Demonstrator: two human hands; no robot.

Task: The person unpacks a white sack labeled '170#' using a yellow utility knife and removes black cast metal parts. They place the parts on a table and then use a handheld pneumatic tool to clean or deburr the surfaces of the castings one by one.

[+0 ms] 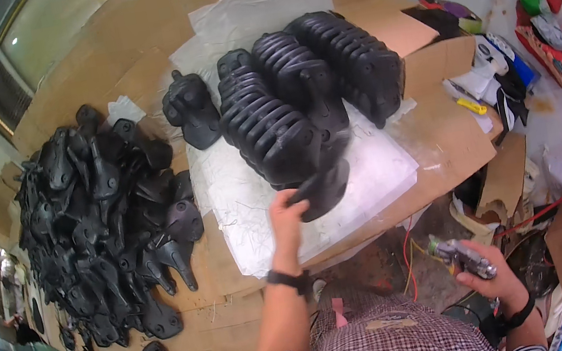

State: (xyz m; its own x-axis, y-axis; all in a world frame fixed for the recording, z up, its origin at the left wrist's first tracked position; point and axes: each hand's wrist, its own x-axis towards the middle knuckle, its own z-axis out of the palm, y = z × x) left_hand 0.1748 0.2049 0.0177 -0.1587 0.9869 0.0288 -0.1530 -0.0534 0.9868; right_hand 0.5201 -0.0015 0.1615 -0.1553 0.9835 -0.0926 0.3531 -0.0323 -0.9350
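Black saddle in left hand

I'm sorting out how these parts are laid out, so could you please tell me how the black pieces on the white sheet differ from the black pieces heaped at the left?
The pieces on the white sheet are nested in neat overlapping rows; the heap at the left lies loose and jumbled. The rows rest on a white sheet; the heap lies on bare cardboard. The left hand holds a piece at the rows' near end; no hand touches the heap. Both look like the same black moulded parts.
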